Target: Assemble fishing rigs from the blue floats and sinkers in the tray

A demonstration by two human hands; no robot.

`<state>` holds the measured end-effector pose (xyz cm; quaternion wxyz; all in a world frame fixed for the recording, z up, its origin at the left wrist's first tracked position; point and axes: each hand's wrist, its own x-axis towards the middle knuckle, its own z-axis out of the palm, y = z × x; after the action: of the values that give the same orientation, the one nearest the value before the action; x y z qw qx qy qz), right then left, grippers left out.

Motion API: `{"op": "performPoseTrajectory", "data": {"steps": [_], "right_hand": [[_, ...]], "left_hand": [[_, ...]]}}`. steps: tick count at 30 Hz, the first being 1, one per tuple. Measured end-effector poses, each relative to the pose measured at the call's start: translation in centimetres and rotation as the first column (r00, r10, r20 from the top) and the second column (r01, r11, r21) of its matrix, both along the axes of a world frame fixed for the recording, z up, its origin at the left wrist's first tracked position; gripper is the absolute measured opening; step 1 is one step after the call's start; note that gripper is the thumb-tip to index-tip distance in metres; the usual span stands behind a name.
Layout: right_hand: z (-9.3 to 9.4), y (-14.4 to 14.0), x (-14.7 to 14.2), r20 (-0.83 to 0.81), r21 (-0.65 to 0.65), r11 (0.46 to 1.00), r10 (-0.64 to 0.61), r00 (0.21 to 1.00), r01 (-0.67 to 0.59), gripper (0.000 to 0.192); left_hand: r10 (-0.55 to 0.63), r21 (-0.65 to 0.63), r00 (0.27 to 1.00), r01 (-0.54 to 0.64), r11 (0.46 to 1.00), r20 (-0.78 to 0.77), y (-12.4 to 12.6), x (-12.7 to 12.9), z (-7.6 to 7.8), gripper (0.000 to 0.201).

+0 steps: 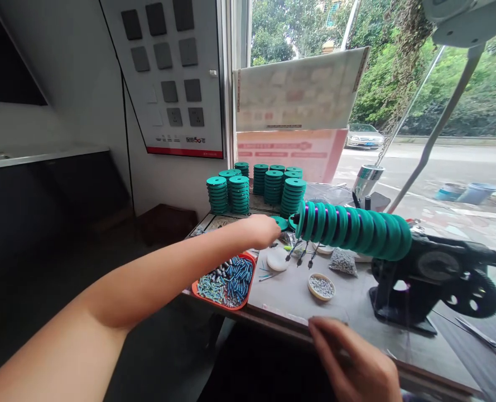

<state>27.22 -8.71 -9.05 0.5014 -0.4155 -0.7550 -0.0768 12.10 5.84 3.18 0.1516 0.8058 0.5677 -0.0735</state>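
My left hand reaches across the table, its fingers curled and mostly hidden behind the back of the hand. Right beside its fingertips lies a green disc; whether they touch, I cannot tell. A row of green spools, with purple showing between some, sits on the shaft of a black hand-cranked winder to the right. Close to the table's front edge is my right hand, thumb and forefinger drawn together. Anything thin between them is too faint to make out. Small dark swivel-like pieces hang below the spools' left end.
Stacks of green spools stand at the back. An orange tray holds blue and silver cylinders. Nearby are a round dish of small beads, a bead bag and a white lid. Scissors lie at the right.
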Motion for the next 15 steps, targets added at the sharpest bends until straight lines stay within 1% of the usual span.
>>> {"op": "performPoseTrajectory", "data": {"steps": [1,2,3,4,5,7,9,10,11,12,13,14,15], "right_hand": [[0.5,0.8,0.0,0.052,-0.031,0.995,-0.094,0.994,0.096,0.025],[1.1,1.6,-0.1,0.123,-0.072,0.977,-0.193,0.973,0.203,0.026],[1.6,2.4,-0.4,0.247,-0.137,0.938,-0.278,0.928,0.317,0.025],[2.2,3.3,-0.9,0.405,-0.235,0.874,-0.309,0.86,0.425,0.023],[2.7,4.2,-1.5,0.49,-0.282,0.833,-0.302,0.818,0.476,0.021],[3.8,5.8,-2.8,0.584,-0.334,0.789,-0.255,0.77,0.515,0.019],[4.5,7.2,-4.0,0.635,-0.358,0.771,-0.213,0.743,0.527,0.02],[4.7,7.8,-4.4,0.66,-0.37,0.761,-0.189,0.727,0.533,0.021],[4.9,8.2,-4.8,0.683,-0.38,0.754,-0.163,0.712,0.536,0.022],[5.0,8.4,-5.1,0.704,-0.39,0.746,-0.136,0.697,0.539,0.023],[5.1,8.5,-5.2,0.724,-0.4,0.739,-0.108,0.681,0.542,0.023],[5.3,8.5,-5.2,0.744,-0.41,0.729,-0.08,0.664,0.548,0.023],[5.5,8.4,-5.2,0.762,-0.419,0.718,-0.055,0.646,0.556,0.023]], "left_hand": [[0.019,-0.005,0.997,-0.019,1.0,0.076,-0.4,-1.4,0.4,0.008],[0.037,-0.011,0.985,-0.035,0.999,0.169,-1.0,-2.9,0.7,0.011],[0.06,-0.026,0.961,-0.055,0.998,0.268,-1.7,-4.3,0.7,0.014],[0.092,-0.05,0.924,-0.079,0.996,0.371,-2.5,-5.6,0.4,0.017],[0.131,-0.093,0.874,-0.099,0.991,0.468,-3.5,-6.7,-0.2,0.021],[0.232,-0.199,0.736,-0.134,0.971,0.636,-5.9,-8.3,-2.1,0.024],[0.353,-0.305,0.568,-0.181,0.935,0.743,-8.5,-8.9,-4.7,0.026],[0.404,-0.353,0.485,-0.199,0.914,0.775,-9.9,-9.0,-6.0,0.026],[0.442,-0.393,0.417,-0.202,0.897,0.794,-11.1,-8.8,-7.2,0.023],[0.495,-0.458,0.309,-0.19,0.869,0.812,-12.3,-8.6,-8.4,0.021],[0.604,-0.591,0.087,-0.137,0.795,0.792,-13.3,-8.3,-9.3,0.02],[0.665,-0.669,-0.071,-0.077,0.74,0.744,-14.2,-8.0,-10.2,0.021],[0.699,-0.715,-0.188,-0.028,0.699,0.69,-15.0,-7.8,-10.8,0.021]]}}
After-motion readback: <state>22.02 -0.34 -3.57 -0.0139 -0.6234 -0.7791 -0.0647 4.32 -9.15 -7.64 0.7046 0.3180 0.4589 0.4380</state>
